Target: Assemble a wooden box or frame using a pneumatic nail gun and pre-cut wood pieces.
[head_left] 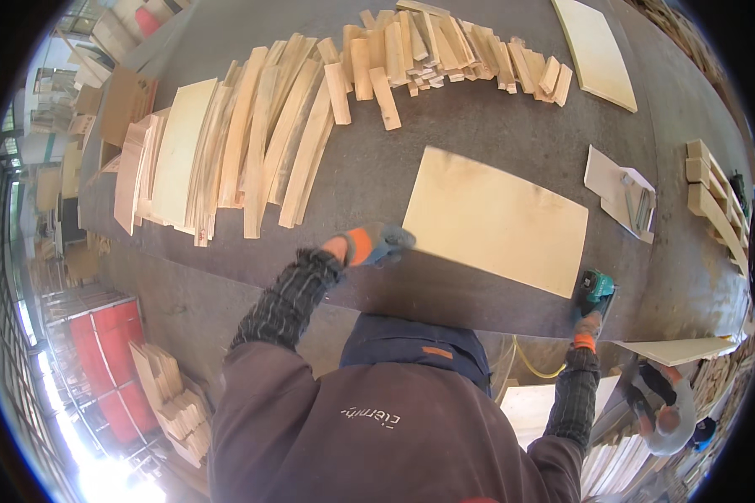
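Note:
A pale rectangular wooden panel (497,221) lies at a slant on the dark tabletop in front of me. My left hand (383,244), in a grey and orange glove, is closed at the panel's near left corner; the fingers are slightly blurred. Off the panel's near right corner, my right hand (589,324) is wrapped round a green nail gun (597,287). An orange cuff shows at that wrist. Beyond the tool, an open carton (606,178) holds thin metallic strips.
Long wooden slats (260,134) lie in a row at the left, and short wooden blocks (411,50) are heaped along the far side. Another panel (596,52) rests at the far right, near a wooden frame (717,197). A yellow hose (533,365) hangs below the table's edge. Another person (669,411) is at lower right.

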Demonstrator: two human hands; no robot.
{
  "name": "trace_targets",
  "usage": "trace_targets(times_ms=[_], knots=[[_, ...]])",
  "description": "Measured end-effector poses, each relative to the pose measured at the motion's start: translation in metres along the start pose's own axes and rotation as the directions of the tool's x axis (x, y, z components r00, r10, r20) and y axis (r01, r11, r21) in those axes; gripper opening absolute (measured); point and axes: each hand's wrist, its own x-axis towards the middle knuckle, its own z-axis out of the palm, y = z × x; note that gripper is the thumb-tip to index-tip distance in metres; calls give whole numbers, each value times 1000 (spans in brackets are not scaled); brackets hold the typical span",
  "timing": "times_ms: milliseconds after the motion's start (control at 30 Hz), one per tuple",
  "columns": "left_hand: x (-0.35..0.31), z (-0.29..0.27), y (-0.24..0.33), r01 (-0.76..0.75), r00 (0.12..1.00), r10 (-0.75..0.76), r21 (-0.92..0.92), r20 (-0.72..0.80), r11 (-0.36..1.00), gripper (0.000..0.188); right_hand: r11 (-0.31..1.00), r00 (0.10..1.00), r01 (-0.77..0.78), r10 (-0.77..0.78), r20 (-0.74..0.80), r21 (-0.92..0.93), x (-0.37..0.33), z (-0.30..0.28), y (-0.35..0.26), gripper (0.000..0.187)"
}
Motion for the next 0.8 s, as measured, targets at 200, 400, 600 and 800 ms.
trace_targets(times_ms=[200,400,600,800], knots=[[20,49,-57,-345,876,209,-264,-434,901,31,943,922,319,-288,-258,89,-67,-140,-198,85],[27,98,-49,-426,696,88,-311,-712,850,28,532,531,847,-843,-82,18,-120,-138,-361,99],[-48,118,-21,-535,324,593,374,-737,758,26,493,493,870,-870,-35,4,-109,-102,-383,99],[-47,18,25,-275,502,42,-114,-864,955,35,545,545,838,-838,8,-25,-114,-107,-386,101]])
